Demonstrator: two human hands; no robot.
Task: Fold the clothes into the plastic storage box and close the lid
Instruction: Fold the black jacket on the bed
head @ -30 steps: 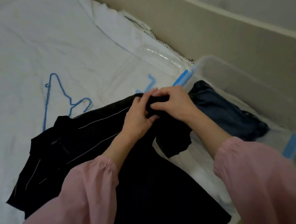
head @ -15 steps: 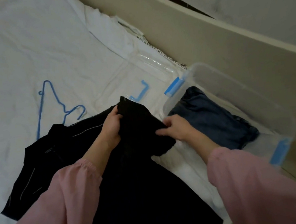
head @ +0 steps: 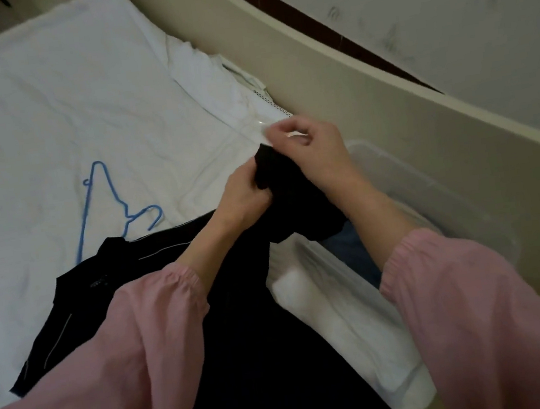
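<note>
A black garment (head: 243, 328) with thin white piping lies spread on the white bed. One end of it is lifted off the bed. My left hand (head: 243, 197) grips that raised black fabric from the left. My right hand (head: 313, 154) pinches its top edge from the right, fingers curled. The clear plastic storage box (head: 431, 190) stands at the bed's right side, behind my right forearm. A dark blue folded garment (head: 349, 245) lies inside it, mostly hidden by my arm. The lid is not clearly seen.
A blue wire hanger (head: 114, 204) lies on the white sheet (head: 43, 114) left of my hands. A cream bed frame (head: 367, 95) runs along the right, with a white wall behind it. Pink sleeves cover both forearms.
Both hands have raised the end of the black garment up and away from the bed. My right hand moved up from the box's edge to the fabric's top. The view shifted left.
</note>
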